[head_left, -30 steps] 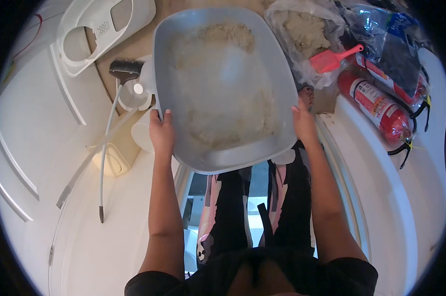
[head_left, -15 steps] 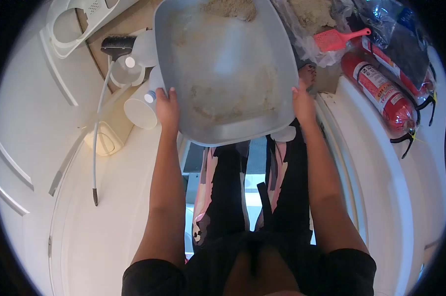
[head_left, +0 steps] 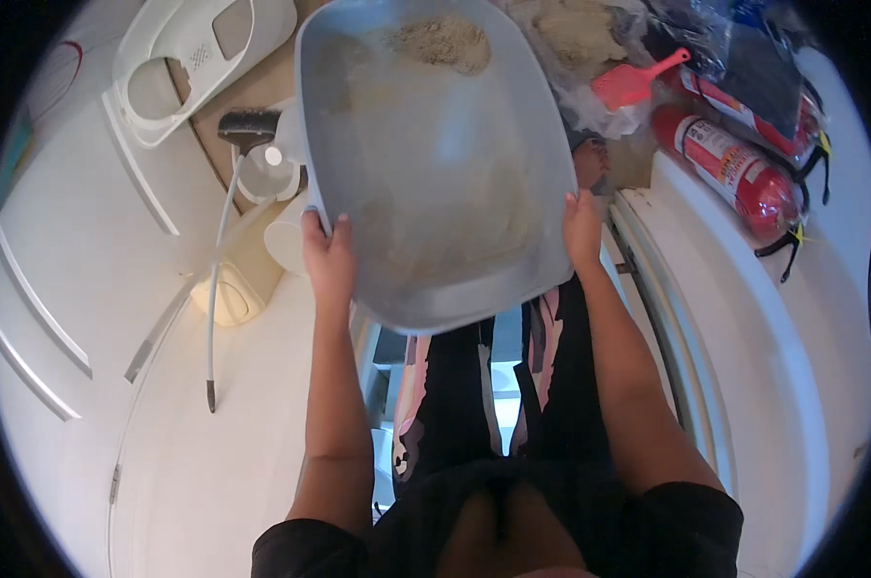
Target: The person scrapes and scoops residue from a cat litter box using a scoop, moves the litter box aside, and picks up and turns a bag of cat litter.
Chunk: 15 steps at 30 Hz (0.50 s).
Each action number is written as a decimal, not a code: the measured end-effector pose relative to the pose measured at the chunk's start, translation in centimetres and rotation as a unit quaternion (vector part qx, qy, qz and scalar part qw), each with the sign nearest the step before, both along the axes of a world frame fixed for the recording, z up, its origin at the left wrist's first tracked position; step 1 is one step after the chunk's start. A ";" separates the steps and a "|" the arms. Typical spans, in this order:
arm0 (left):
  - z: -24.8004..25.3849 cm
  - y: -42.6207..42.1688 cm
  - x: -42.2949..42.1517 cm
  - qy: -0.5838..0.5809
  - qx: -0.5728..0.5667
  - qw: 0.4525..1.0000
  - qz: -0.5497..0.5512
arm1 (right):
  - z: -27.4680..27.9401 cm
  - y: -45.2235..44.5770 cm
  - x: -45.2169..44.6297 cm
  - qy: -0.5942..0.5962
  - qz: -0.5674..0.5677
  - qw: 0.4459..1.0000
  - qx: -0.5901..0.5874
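I hold a large grey litter tray (head_left: pixel 426 154) in front of my legs. My left hand (head_left: pixel 329 252) is closed on its left rim, thumb over the edge. On the opposite side, my right hand (head_left: pixel 582 229) grips the right rim, also with the thumb up. Sandy litter (head_left: pixel 442 43) is heaped at the tray's far end, and a thin dusty film marks the bottom. The undersides of both hands' grips are hidden by the tray walls.
At the right are a red litter scoop (head_left: pixel 628 85) on a plastic bag of sandy litter (head_left: pixel 580 37) and a red fire extinguisher (head_left: pixel 725 169) beside another. To the left are a white litter box hood (head_left: pixel 199 58), a long-handled brush (head_left: pixel 250 125) and a cream container (head_left: pixel 233 292).
The tray's near end has come down toward me, with both hands still on its rims. Litter at the far end is spread slightly lower. The whole view has shifted a little.
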State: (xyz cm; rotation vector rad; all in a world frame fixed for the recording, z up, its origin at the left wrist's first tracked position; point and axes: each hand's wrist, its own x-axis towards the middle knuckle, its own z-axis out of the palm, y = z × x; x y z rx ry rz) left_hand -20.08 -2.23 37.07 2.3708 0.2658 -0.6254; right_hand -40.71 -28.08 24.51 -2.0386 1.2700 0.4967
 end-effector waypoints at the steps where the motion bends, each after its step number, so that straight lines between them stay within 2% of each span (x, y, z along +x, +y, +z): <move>1: 2.4 -1.3 0.6 0.001 -0.013 1.000 -0.021 | 1.4 -0.2 -0.8 -0.001 -0.009 1.000 -0.004; 2: 4.3 -2.5 1.1 -0.001 -0.016 0.999 -0.029 | 2.8 -0.4 -1.6 -0.024 -0.015 1.000 0.009; 4: 8.0 -5.0 2.4 0.063 -0.094 0.993 -0.043 | 6.0 -1.3 -2.4 -0.056 -0.028 0.998 0.017; 8: 13.0 -12.2 3.9 0.072 -0.077 0.989 -0.108 | 10.4 -4.2 -4.3 -0.005 -0.021 0.997 0.079; 10: 14.3 -16.3 3.8 0.081 -0.124 0.981 -0.125 | 11.3 -5.7 -5.7 0.017 -0.033 0.995 0.091; 11: 14.8 -18.3 3.7 0.080 -0.126 0.980 -0.135 | 11.5 -6.4 -6.1 0.026 -0.039 0.993 0.110; 13: 15.6 -22.3 3.4 0.062 -0.041 0.979 -0.191 | 10.7 -7.6 -7.3 0.030 -0.055 0.990 0.127; 15: 16.6 -26.6 2.8 0.033 -0.017 0.973 -0.230 | 9.0 -8.3 -9.0 -0.102 -0.070 0.981 0.149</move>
